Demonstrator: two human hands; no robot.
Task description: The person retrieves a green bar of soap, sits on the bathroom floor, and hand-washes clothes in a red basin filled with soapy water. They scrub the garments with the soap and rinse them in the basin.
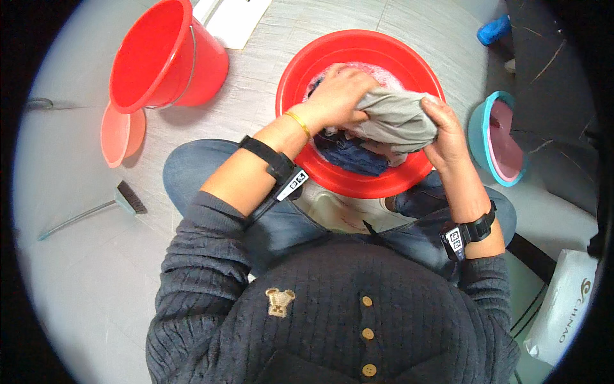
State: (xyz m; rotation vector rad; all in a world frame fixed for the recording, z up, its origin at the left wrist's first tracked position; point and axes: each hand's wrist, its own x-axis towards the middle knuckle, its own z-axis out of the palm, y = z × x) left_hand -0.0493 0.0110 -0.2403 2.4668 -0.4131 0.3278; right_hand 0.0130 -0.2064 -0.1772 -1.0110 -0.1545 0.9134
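A wet grey-green piece of clothing (398, 121) is stretched between my two hands over a red basin (320, 54); its exact kind does not show. My left hand (342, 96) grips its left part, thumb toward me and fingertips partly hidden by the cloth. Around its right end my right hand (446, 131) is closed, with the thumb on top. Below the cloth, dark blue clothing (355, 157) lies bunched in the basin. White suds (384, 77) show along the far side of the water.
On the left stand a red bucket (208, 70) with a wire handle and a smaller coral basin (131, 137). A long-handled brush (128, 198) lies nearby. To the right are a turquoise basin (476, 128) with a pink one inside, a blue object (494, 30) and a white package (559, 310).
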